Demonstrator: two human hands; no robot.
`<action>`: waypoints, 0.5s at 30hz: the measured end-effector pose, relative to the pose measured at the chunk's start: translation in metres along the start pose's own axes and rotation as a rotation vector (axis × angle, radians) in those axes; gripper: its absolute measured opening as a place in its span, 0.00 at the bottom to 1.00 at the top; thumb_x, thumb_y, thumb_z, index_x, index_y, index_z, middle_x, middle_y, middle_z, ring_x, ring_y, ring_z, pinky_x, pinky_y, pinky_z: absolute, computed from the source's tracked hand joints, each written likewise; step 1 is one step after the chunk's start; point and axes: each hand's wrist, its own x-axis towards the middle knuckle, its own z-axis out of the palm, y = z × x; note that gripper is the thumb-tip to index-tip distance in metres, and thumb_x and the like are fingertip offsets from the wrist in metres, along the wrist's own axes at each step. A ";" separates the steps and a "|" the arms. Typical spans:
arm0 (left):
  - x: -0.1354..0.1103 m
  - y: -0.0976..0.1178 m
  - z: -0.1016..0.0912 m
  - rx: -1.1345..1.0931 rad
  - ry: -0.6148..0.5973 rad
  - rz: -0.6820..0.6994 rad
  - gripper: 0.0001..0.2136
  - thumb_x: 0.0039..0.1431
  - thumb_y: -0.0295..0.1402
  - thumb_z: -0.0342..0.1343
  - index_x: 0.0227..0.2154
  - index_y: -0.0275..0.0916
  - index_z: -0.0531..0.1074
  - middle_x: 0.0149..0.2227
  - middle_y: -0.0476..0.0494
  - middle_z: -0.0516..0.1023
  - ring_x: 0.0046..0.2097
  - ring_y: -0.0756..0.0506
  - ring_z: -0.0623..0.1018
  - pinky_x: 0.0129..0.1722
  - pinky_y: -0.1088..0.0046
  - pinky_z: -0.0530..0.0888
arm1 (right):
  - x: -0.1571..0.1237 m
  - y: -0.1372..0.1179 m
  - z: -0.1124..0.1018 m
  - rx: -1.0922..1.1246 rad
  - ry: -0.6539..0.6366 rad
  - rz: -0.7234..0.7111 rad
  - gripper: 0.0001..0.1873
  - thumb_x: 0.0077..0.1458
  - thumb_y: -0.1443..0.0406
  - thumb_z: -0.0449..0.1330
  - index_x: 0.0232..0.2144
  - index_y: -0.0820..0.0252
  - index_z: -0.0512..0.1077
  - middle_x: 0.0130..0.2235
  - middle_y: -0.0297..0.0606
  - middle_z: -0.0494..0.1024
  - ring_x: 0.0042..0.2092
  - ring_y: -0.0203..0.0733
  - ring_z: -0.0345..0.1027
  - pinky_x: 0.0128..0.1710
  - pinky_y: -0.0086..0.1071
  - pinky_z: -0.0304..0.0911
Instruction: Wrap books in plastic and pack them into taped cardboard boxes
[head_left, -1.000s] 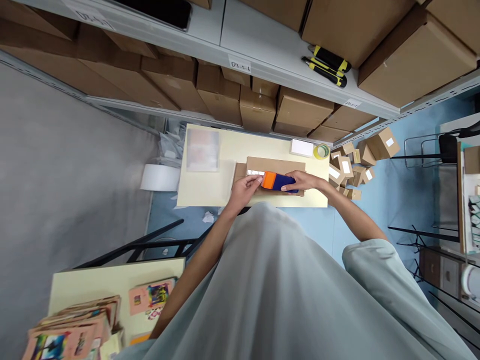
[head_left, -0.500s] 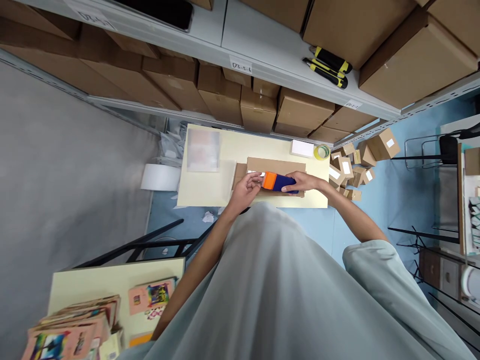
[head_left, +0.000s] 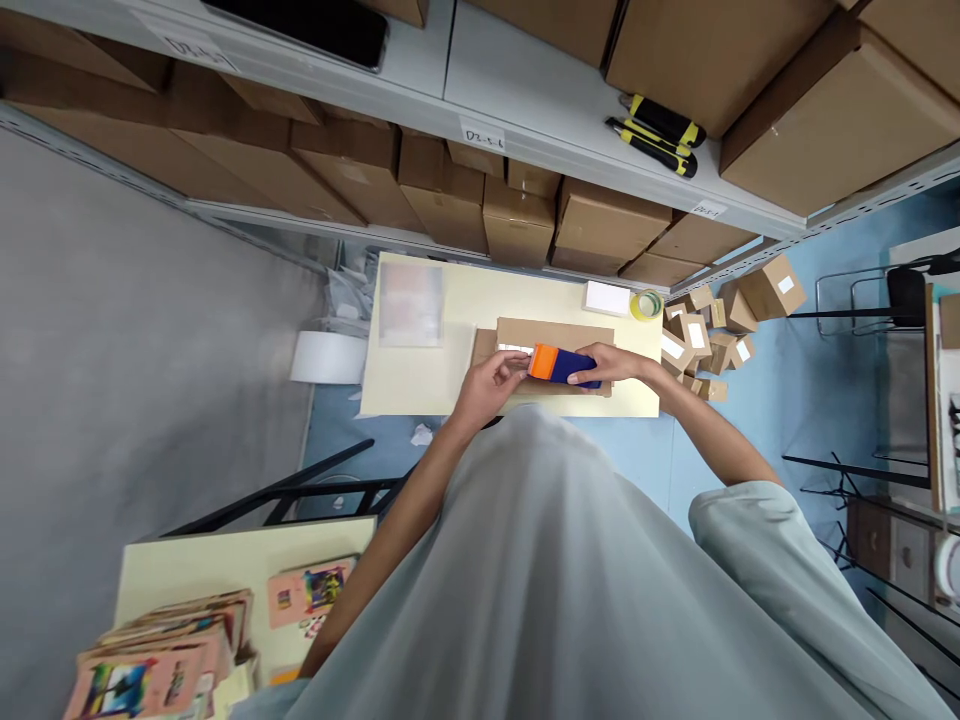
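Observation:
A flat brown cardboard box (head_left: 555, 335) lies on the pale yellow table (head_left: 450, 380) in front of me. My right hand (head_left: 611, 362) is closed around a blue and orange device (head_left: 562, 364) that rests on the box. A white strip (head_left: 514, 349) sticks out of the device's orange end. My left hand (head_left: 491, 382) is at that end, fingers curled and pinched by the strip.
A clear plastic sleeve (head_left: 409, 302), a white pad (head_left: 607, 297) and a tape roll (head_left: 646, 303) lie on the table. Small labelled boxes (head_left: 712, 330) are piled on the floor at right. Shelves of cartons (head_left: 517, 215) stand behind. Colourful booklets (head_left: 165, 660) sit on a second table at lower left.
The view has shifted slightly. Both hands stay at the device on the box, barely moved.

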 end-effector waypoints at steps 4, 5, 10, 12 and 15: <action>0.001 0.003 -0.001 -0.047 0.002 0.017 0.18 0.62 0.44 0.63 0.50 0.41 0.80 0.47 0.40 0.88 0.32 0.49 0.78 0.36 0.71 0.75 | 0.000 -0.002 0.000 -0.015 0.004 0.025 0.34 0.51 0.37 0.73 0.35 0.61 0.75 0.30 0.35 0.81 0.30 0.36 0.70 0.31 0.29 0.65; 0.002 0.003 0.000 -0.050 0.000 0.021 0.18 0.62 0.45 0.63 0.50 0.40 0.80 0.46 0.40 0.88 0.32 0.49 0.77 0.35 0.71 0.75 | 0.000 -0.003 0.001 -0.010 0.002 0.031 0.34 0.51 0.37 0.73 0.35 0.61 0.75 0.30 0.35 0.81 0.30 0.36 0.70 0.31 0.29 0.65; 0.007 -0.005 0.006 -0.157 -0.028 -0.008 0.22 0.62 0.51 0.63 0.49 0.38 0.81 0.38 0.42 0.85 0.29 0.49 0.74 0.31 0.72 0.73 | -0.001 -0.006 0.002 0.020 -0.013 0.017 0.33 0.51 0.37 0.73 0.34 0.61 0.74 0.29 0.33 0.80 0.30 0.35 0.69 0.30 0.29 0.64; 0.008 -0.008 0.010 -0.220 -0.015 -0.044 0.23 0.61 0.52 0.64 0.47 0.37 0.81 0.34 0.44 0.83 0.29 0.49 0.74 0.31 0.72 0.72 | 0.000 -0.003 0.001 0.021 -0.009 0.014 0.33 0.51 0.37 0.73 0.34 0.61 0.74 0.29 0.33 0.80 0.30 0.35 0.69 0.30 0.29 0.64; 0.007 -0.009 0.015 -0.225 0.061 -0.084 0.19 0.59 0.49 0.64 0.42 0.38 0.81 0.26 0.50 0.76 0.27 0.50 0.70 0.29 0.73 0.68 | 0.002 0.003 0.000 0.005 0.004 0.014 0.33 0.52 0.38 0.73 0.35 0.61 0.74 0.29 0.34 0.80 0.30 0.35 0.70 0.30 0.28 0.64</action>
